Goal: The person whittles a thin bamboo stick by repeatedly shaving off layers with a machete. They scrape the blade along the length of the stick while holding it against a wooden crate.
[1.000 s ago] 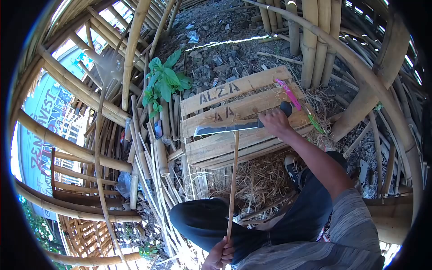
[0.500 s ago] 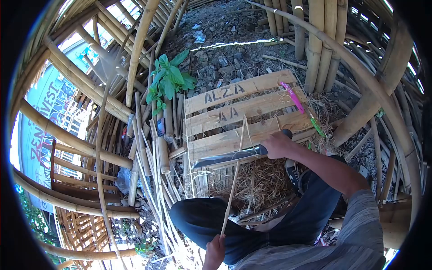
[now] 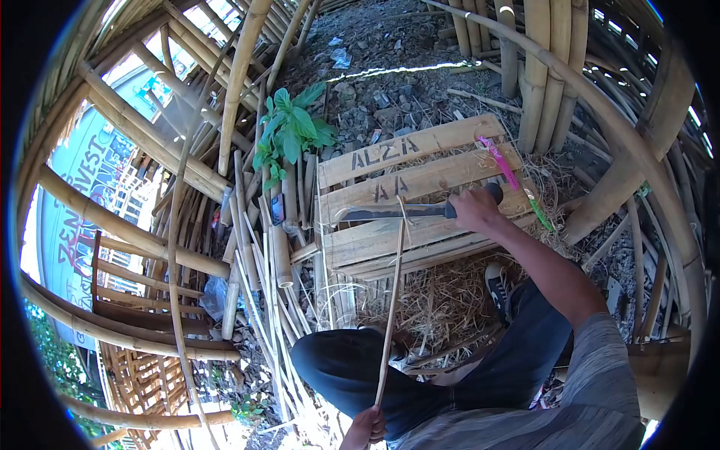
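The right hand point(image 3: 474, 209) is clenched around the dark handle of a machete point(image 3: 397, 213), whose long blade points left and lies level across the upper end of a thin bamboo strip point(image 3: 391, 300). The left hand point(image 3: 365, 430), low at the bottom edge of the view, grips the lower end of that strip, so the strip runs up from the person's lap to meet the blade close to its tip end; whether the edge bites into the strip or merely rests on it cannot be told. Blade and strip cross in front of a wooden pallet point(image 3: 420, 180) with dark letters painted on its upper slats, and a pink strip point(image 3: 499, 160) lies slanted over the pallet's right end. Below the pallet sits a heap of dry shavings point(image 3: 442, 300), beside the person's dark-trousered knee point(image 3: 337, 367) and a dark shoe point(image 3: 496, 286). Left of the pallet, cut bamboo pieces point(image 3: 270, 255) lie bundled on the ground near a green leafy plant point(image 3: 292, 135). Thick bamboo poles point(image 3: 536, 67) stand at the upper right, and curved poles frame the whole space.
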Available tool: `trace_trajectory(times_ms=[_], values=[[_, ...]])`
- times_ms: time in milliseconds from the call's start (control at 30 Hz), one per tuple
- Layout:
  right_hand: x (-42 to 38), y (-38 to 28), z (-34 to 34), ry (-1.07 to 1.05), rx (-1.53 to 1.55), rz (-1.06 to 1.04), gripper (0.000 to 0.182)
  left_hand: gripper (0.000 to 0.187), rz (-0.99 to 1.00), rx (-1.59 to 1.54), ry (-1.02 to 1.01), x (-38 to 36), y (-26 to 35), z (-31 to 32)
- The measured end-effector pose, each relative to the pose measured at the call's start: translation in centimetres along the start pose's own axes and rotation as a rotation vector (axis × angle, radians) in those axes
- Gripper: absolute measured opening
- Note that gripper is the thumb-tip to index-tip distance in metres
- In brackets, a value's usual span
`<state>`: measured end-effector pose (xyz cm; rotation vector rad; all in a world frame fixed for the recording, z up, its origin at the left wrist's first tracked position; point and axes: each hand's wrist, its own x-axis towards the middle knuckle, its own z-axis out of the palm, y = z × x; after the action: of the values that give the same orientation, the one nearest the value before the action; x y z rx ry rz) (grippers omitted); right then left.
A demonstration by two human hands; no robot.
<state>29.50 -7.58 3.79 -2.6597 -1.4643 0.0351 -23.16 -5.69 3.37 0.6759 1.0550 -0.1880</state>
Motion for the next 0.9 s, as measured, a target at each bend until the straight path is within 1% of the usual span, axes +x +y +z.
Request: trace_trajectory(times_ms=[33,100,133,167,200,267,300,367,400,467,500,633,667,700,733,767,800,867,900], values=[[0.0,0.1,0.0,0.000,0.000,0.003,0.022,0.031,0.013,0.016,0.021,-0.6,1.0,1.2],[-0.1,0.4,0.0,0.147,-0.037,-0.013,0.023,0.031,0.024,0.037,0.037,-2.2,2.7,3.2],[0.1,0.8,0.2,0.148,-0.040,-0.008,0.023,0.032,-0.068,-0.013,0.074,-3.0,3.5,4.1],[0.5,1.3,0.3,0.192,-0.015,-0.007,0.022,0.033,-0.157,-0.060,0.110,-3.3,4.0,4.5],[0.7,1.3,-0.1,0.236,0.012,-0.008,0.023,0.033,-0.157,-0.056,0.107,-3.3,4.3,4.5],[0.4,1.3,-1.0,0.232,0.024,-0.001,0.022,0.035,-0.174,-0.152,0.057,-3.4,4.6,4.4],[0.3,1.1,-1.7,0.227,0.036,0.006,0.021,0.035,-0.170,-0.151,0.058,-3.4,4.6,4.2],[0.0,1.2,-2.4,0.205,0.031,0.005,0.020,0.030,-0.130,-0.060,0.114,-2.9,4.2,3.4],[-0.1,1.2,-2.5,0.177,0.026,0.005,0.019,0.030,-0.128,-0.061,0.116,-2.0,3.0,2.1],[-0.1,1.0,-1.6,0.162,0.017,0.021,0.018,0.020,0.170,-0.305,0.252,0.4,0.7,-0.9],[-0.1,0.9,-1.6,0.143,0.006,0.039,0.018,0.020,0.171,-0.303,0.252,0.4,0.9,-1.0],[-0.3,0.4,-2.0,0.095,0.021,0.025,0.022,0.022,0.661,0.983,0.375,-0.3,2.2,-2.1],[-0.4,0.1,-1.9,-0.034,0.108,0.042,0.023,0.023,0.773,1.310,0.393,-0.3,2.4,-2.1],[-0.5,-0.1,-1.7,-0.162,0.195,0.056,0.024,0.028,0.599,1.136,0.566,-1.5,4.3,0.8],[-0.4,-0.4,-0.7,-0.162,0.198,0.052,0.024,0.029,0.635,1.167,0.656,-1.8,4.6,1.5],[-0.3,-0.6,0.8,-0.157,0.275,0.014,0.024,0.029,0.669,1.199,0.745,-2.0,4.6,1.8],[-0.6,-1.0,1.1,-0.151,0.350,-0.021,0.024,0.029,0.670,1.202,0.744,-1.8,4.5,1.7],[-1.3,-1.8,1.7,-0.106,0.334,0.001,0.024,0.028,0.544,1.190,0.778,-1.2,4.2,1.1],[-1.5,-2.5,1.3,-0.066,0.316,0.013,0.024,0.028,0.544,1.193,0.776,-1.0,3.7,0.8]])
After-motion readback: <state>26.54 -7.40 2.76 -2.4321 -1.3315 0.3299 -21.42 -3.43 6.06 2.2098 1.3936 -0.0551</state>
